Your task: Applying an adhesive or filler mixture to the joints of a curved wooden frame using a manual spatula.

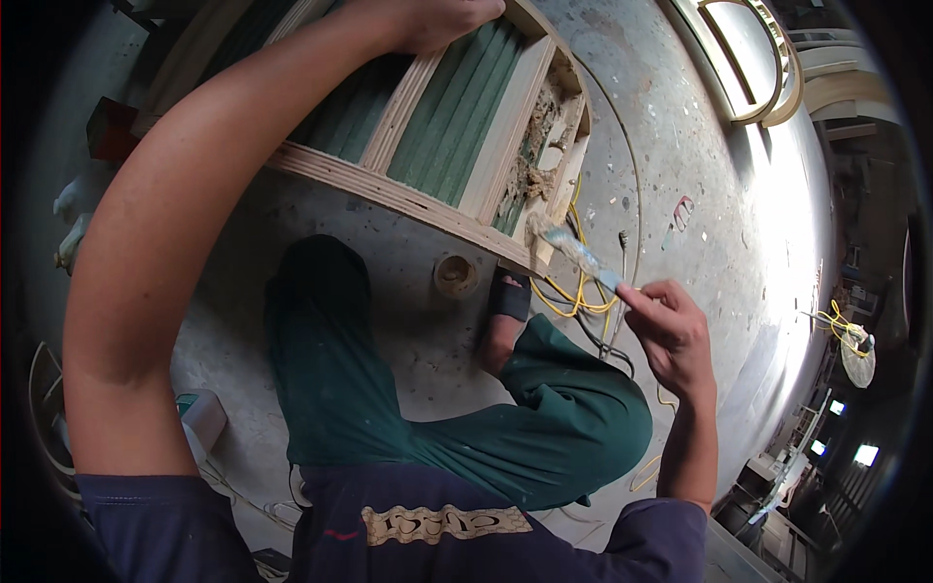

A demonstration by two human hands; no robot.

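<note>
The wooden frame (389,187), fitted with green slats (457,107), lies between and ahead of the hands, mostly below and left of the left hand (449,23). Its near corner is just beyond the brush in the right hand (669,335). Brown paste (541,182) is smeared unevenly over the end section, between the two hands.

The right hand is clenched on the handle of the brush (581,255); the brush head is at the frame's near corner, though blur prevents confirming contact. The left hand is at the frame's far rim, apparently to steady it; whether its fingers close round the wood cannot be told. The cup (455,292) stands on the floor (705,170), left of the right hand, presumably for easy reach.

The left arm extends forward across the frame, its hand near the upper edge of view. The right elbow is bent, the forearm upright, the thumb and fingers pointing inward along the handle.

The yellow cable (583,310) lies just left of the right hand. Curved wooden pieces (795,85) stand well beyond it, ahead and right.
</note>
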